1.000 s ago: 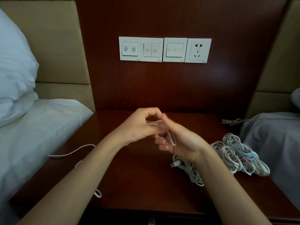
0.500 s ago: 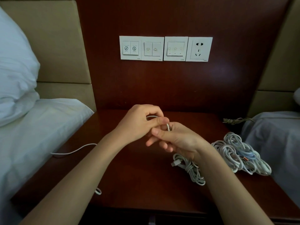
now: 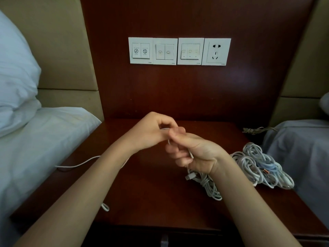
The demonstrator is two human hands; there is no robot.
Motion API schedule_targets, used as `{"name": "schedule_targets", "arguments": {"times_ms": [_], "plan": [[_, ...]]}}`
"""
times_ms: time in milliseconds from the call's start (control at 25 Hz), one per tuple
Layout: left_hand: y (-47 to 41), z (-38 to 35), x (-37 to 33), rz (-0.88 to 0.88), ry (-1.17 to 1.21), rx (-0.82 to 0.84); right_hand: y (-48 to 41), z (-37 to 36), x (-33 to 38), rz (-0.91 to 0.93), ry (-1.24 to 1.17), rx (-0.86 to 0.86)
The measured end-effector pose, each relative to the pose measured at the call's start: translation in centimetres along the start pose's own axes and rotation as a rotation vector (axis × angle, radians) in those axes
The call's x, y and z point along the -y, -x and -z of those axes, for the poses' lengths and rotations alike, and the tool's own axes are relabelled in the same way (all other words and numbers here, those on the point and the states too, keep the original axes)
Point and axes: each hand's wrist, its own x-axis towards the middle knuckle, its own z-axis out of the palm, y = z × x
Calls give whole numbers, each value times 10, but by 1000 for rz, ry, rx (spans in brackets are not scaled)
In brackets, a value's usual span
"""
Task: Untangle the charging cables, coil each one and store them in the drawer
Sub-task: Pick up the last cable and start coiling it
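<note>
Over the middle of the dark wooden nightstand [image 3: 156, 196] both hands meet on one thin white charging cable [image 3: 78, 164]. My left hand [image 3: 151, 131] pinches a loop of it near the fingertips. My right hand [image 3: 192, 152] curls round the same cable, a short white stretch showing across its palm. The cable's loose length trails left under my left forearm toward the bed. A coiled white cable [image 3: 206, 184] lies below my right wrist. A tangled pile of white cables [image 3: 258, 164] lies at the right.
White bedding [image 3: 35, 148] and a pillow [image 3: 16, 82] border the nightstand on the left, a grey-covered bed [image 3: 302, 148] on the right. A switch and socket panel [image 3: 179, 50] sits on the wooden wall behind. A brownish cord [image 3: 254, 130] lies at the back right corner.
My right hand has turned palm up and shifted slightly lower, rewrapping the cable. The loose cable on the left has been drawn in a little.
</note>
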Motion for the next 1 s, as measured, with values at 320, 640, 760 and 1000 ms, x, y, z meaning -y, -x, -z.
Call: {"name": "schedule_targets", "arguments": {"times_ms": [320, 640, 760, 1000], "plan": [[-2, -4, 9, 144, 72, -224, -2, -3, -1, 165, 350, -82], [3, -12, 13, -3, -203, -106, -11, 12, -3, 528, -24, -716], [3, -20, 9, -84, -340, -117, -11, 14, -6, 521, -10, -870], [5, -30, 11, -47, -325, -99, -13, 18, -1, 498, -524, -588]]}}
